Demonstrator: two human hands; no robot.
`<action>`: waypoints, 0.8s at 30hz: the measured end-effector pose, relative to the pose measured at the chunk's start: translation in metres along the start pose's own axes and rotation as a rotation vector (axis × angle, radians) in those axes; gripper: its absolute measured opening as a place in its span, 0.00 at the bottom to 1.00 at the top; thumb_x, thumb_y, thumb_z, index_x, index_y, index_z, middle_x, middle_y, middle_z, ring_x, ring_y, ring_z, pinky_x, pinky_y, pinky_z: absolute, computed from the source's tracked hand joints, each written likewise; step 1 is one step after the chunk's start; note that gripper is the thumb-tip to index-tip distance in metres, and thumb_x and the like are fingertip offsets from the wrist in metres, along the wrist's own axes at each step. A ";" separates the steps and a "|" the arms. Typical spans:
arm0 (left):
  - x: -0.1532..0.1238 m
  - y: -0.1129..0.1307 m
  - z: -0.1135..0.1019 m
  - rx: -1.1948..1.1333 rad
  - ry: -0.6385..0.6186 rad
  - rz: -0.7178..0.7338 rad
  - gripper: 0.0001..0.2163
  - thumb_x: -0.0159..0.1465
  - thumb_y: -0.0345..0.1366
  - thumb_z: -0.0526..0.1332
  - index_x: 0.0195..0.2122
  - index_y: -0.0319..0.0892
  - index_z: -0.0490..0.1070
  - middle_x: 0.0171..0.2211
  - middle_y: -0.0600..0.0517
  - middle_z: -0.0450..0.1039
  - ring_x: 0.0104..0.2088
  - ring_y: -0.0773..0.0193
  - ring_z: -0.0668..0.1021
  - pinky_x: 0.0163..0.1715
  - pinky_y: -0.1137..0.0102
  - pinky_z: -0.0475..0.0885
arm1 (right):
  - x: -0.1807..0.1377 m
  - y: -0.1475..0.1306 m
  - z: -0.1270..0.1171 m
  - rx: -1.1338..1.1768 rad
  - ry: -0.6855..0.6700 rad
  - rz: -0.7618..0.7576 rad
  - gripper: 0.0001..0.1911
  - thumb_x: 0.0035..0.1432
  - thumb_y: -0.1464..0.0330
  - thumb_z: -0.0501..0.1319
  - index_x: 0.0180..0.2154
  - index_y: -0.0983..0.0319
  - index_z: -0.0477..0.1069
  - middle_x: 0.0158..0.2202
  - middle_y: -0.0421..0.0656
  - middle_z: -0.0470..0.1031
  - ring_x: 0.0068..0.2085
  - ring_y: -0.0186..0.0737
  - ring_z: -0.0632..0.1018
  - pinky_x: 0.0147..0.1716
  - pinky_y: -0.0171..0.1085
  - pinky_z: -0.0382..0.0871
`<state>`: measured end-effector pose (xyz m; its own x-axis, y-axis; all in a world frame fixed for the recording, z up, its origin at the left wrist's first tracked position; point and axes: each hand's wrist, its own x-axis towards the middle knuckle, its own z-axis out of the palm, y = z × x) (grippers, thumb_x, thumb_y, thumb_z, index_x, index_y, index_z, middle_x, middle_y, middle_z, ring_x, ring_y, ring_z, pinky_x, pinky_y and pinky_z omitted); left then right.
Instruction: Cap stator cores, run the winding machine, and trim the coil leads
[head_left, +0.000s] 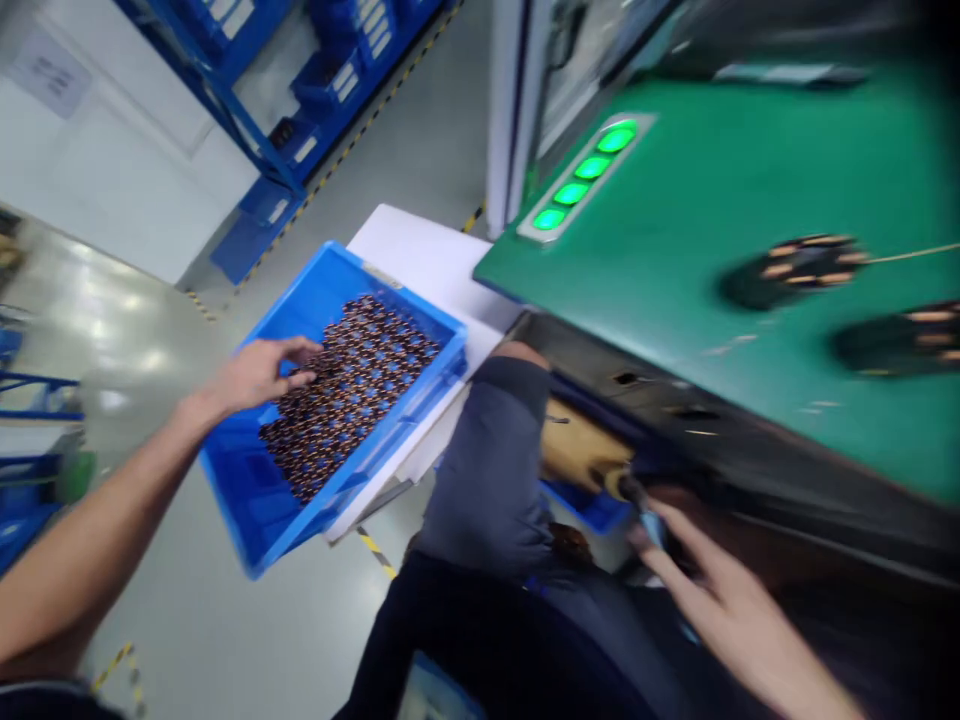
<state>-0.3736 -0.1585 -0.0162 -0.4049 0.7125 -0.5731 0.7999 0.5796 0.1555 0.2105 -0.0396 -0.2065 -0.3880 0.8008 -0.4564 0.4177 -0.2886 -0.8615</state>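
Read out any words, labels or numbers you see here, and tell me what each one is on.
Nothing is legible.
Grey notice on the white wall: too blurred.
White labels on the blue shelf bins: too blurred.
Pale label on the rim of the blue plastic crate: too small.

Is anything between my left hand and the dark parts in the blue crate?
Nothing visible. The left hand is already inside the open-topped blue crate, its fingertips at the near edge of the dark parts. Motion blur hides whether they actually touch.
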 end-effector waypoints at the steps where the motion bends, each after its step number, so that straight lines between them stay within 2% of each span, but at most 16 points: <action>1: 0.007 0.035 -0.006 -0.031 0.091 0.139 0.30 0.75 0.53 0.72 0.75 0.48 0.80 0.70 0.45 0.86 0.70 0.45 0.86 0.77 0.52 0.77 | -0.001 -0.015 0.007 0.252 -0.060 0.260 0.21 0.58 0.50 0.82 0.49 0.52 0.90 0.40 0.48 0.88 0.34 0.50 0.82 0.31 0.43 0.75; 3: 0.021 0.114 -0.012 -0.080 0.347 0.559 0.32 0.74 0.58 0.74 0.74 0.47 0.80 0.71 0.43 0.85 0.72 0.40 0.84 0.79 0.47 0.75 | 0.001 -0.035 0.021 0.373 -0.089 0.347 0.28 0.61 0.45 0.77 0.53 0.56 0.87 0.36 0.44 0.84 0.31 0.45 0.78 0.32 0.41 0.76; 5: 0.038 0.197 -0.009 -0.134 0.453 0.872 0.31 0.75 0.53 0.75 0.73 0.43 0.78 0.73 0.43 0.81 0.74 0.41 0.82 0.79 0.47 0.75 | 0.005 -0.043 0.030 0.444 -0.104 0.364 0.27 0.56 0.51 0.79 0.52 0.58 0.84 0.33 0.40 0.79 0.31 0.40 0.74 0.31 0.36 0.70; 6: 0.047 0.236 -0.005 -0.161 0.449 0.948 0.29 0.77 0.47 0.74 0.74 0.41 0.76 0.74 0.44 0.79 0.75 0.43 0.81 0.79 0.47 0.74 | 0.006 -0.045 0.032 0.490 -0.121 0.367 0.28 0.54 0.53 0.79 0.53 0.59 0.83 0.34 0.39 0.78 0.31 0.39 0.73 0.32 0.35 0.69; 8: 0.067 0.304 0.009 -0.246 0.478 1.052 0.30 0.69 0.45 0.81 0.68 0.41 0.77 0.67 0.43 0.81 0.68 0.42 0.85 0.72 0.48 0.80 | 0.006 -0.046 0.030 0.606 -0.168 0.371 0.31 0.53 0.51 0.75 0.54 0.59 0.82 0.36 0.41 0.78 0.33 0.39 0.72 0.34 0.36 0.69; 9: 0.078 0.330 0.018 -0.254 0.456 1.053 0.29 0.70 0.44 0.80 0.67 0.41 0.76 0.65 0.42 0.81 0.65 0.42 0.86 0.68 0.49 0.81 | 0.003 -0.047 0.027 0.666 -0.191 0.372 0.33 0.53 0.49 0.71 0.55 0.60 0.82 0.37 0.42 0.78 0.34 0.40 0.72 0.35 0.37 0.69; 11: 0.096 0.363 0.032 -0.213 0.409 1.042 0.22 0.74 0.42 0.76 0.64 0.41 0.75 0.60 0.42 0.83 0.59 0.45 0.87 0.63 0.52 0.81 | -0.006 -0.048 0.021 0.764 -0.224 0.374 0.37 0.56 0.46 0.66 0.59 0.60 0.80 0.38 0.44 0.77 0.34 0.41 0.70 0.36 0.39 0.69; 14: 0.103 0.376 0.043 -0.180 0.450 1.020 0.10 0.76 0.39 0.71 0.54 0.42 0.78 0.50 0.47 0.85 0.50 0.51 0.86 0.56 0.56 0.79 | -0.027 -0.043 0.014 0.841 -0.228 0.365 0.40 0.59 0.48 0.63 0.66 0.60 0.78 0.38 0.43 0.76 0.32 0.39 0.67 0.35 0.37 0.65; 16: 0.088 0.371 0.045 -0.282 0.512 1.035 0.07 0.75 0.39 0.72 0.47 0.44 0.78 0.44 0.50 0.84 0.43 0.56 0.84 0.49 0.60 0.80 | -0.043 -0.037 0.013 0.856 -0.197 0.335 0.41 0.57 0.53 0.62 0.69 0.60 0.79 0.39 0.43 0.77 0.33 0.38 0.68 0.35 0.37 0.64; 18: 0.058 0.363 0.050 -0.416 0.533 1.068 0.07 0.75 0.40 0.74 0.42 0.45 0.79 0.43 0.51 0.83 0.38 0.60 0.82 0.40 0.65 0.80 | -0.058 -0.031 0.014 0.845 -0.134 0.279 0.42 0.54 0.61 0.63 0.71 0.57 0.80 0.42 0.43 0.80 0.35 0.38 0.70 0.37 0.36 0.65; 20: 0.021 0.356 0.059 -0.431 0.549 1.072 0.07 0.74 0.38 0.75 0.40 0.46 0.80 0.45 0.50 0.83 0.39 0.61 0.84 0.36 0.68 0.81 | -0.071 -0.032 0.013 0.807 -0.058 0.210 0.42 0.53 0.69 0.65 0.70 0.54 0.82 0.45 0.41 0.83 0.38 0.38 0.72 0.40 0.36 0.66; 22: -0.012 0.350 0.074 -0.398 0.575 1.095 0.05 0.72 0.34 0.75 0.40 0.46 0.81 0.48 0.49 0.85 0.44 0.60 0.87 0.39 0.68 0.83 | -0.082 -0.040 0.008 0.755 0.009 0.146 0.38 0.53 0.76 0.69 0.65 0.52 0.87 0.46 0.39 0.84 0.42 0.38 0.75 0.45 0.36 0.68; 24: -0.035 0.345 0.091 -0.385 0.554 1.106 0.06 0.71 0.31 0.76 0.41 0.46 0.81 0.50 0.49 0.86 0.47 0.60 0.88 0.43 0.68 0.84 | -0.090 -0.055 0.001 0.602 0.065 -0.006 0.34 0.58 0.79 0.71 0.62 0.50 0.89 0.48 0.38 0.85 0.45 0.39 0.77 0.50 0.37 0.71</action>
<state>-0.0430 -0.0191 -0.0160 0.1834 0.8978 0.4004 0.6849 -0.4089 0.6031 0.2220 -0.0960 -0.1188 -0.3297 0.8285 -0.4526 -0.1306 -0.5148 -0.8473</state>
